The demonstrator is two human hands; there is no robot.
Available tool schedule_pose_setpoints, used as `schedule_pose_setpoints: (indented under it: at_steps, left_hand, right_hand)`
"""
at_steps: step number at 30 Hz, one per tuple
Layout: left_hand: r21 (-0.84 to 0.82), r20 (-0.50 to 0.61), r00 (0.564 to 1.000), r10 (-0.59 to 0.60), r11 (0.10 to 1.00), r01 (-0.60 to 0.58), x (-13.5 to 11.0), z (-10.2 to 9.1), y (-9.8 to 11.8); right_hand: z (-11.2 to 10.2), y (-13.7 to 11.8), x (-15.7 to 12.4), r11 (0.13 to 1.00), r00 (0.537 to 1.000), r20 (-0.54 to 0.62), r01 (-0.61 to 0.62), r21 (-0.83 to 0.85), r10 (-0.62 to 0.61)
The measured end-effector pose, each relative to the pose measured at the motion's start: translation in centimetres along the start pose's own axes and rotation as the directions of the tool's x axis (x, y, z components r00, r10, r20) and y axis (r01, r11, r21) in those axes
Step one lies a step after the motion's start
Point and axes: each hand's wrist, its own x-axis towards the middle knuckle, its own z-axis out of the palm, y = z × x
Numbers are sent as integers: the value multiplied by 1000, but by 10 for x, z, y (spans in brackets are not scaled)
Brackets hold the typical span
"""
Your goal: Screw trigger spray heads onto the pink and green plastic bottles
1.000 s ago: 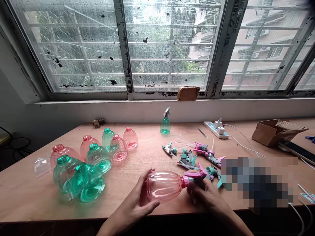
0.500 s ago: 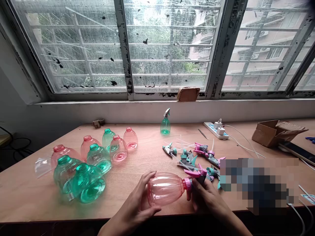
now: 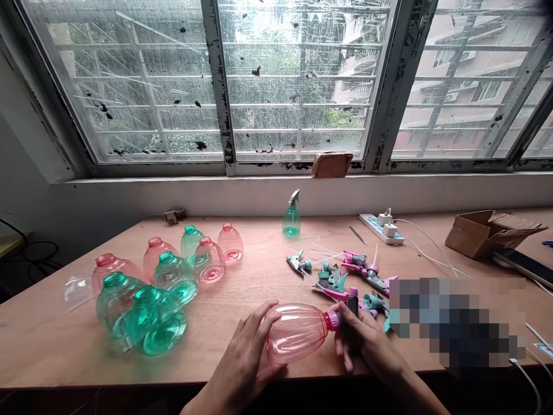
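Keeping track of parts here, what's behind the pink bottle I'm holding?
Beyond the pink bottle, wooden table shows; loose spray heads lie back and right, and an upright green spray bottle stands farther back. Whatever your left hand and right hand cover can't be seen.

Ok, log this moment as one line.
left hand: on pink bottle, held sideways; right hand: on its sprayer; loose sprayers: beyond hands; green spray bottle: upright at back

Grimy barred windows point(image 3: 298, 104), grey frames point(image 3: 225, 132) with peeling paint, bright daylight, pale wall point(image 3: 224, 199) below, wooden table point(image 3: 261, 271)
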Motion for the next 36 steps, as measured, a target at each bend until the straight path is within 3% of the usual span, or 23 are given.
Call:
schedule_pose_setpoints:
  at_steps: [4, 9, 15, 21, 25, 31, 36]
  left_hand:
    - [-37, -36, 999, -14, 999, 12, 1, 0, 1]
    - [-171, -41, 981, -188, 969, 178, 5, -6, 3]
    - [-275, -32, 931, -364, 898, 342, 8, -9, 5]
    - [-301, 168, 867, -469, 813, 498, 12, -14, 11]
    - [-279, 200, 900, -388, 858, 432, 11, -16, 12]
    - [-162, 183, 946, -266, 941, 296, 7, -10, 3]
    - [-2, 287, 947, -148, 988, 155, 11, -10, 5]
  right_hand:
    - [-1, 4, 0, 996, 994, -55, 89, -18, -90]
    - [-5, 13, 2, 978, 978, 20, 208, 29, -208]
    - [-5, 9, 2, 981, 978, 97, 188, -53, -182]
    - [-3, 6, 1, 968, 973, 162, 192, -163, -165]
    - [-1, 4, -4, 952, 959, 206, 237, -194, -196]
    - [-3, 7, -11, 854, 952, 190, 299, -425, -239]
    - [-2, 4, -12, 815, 954, 233, 285, -504, -189]
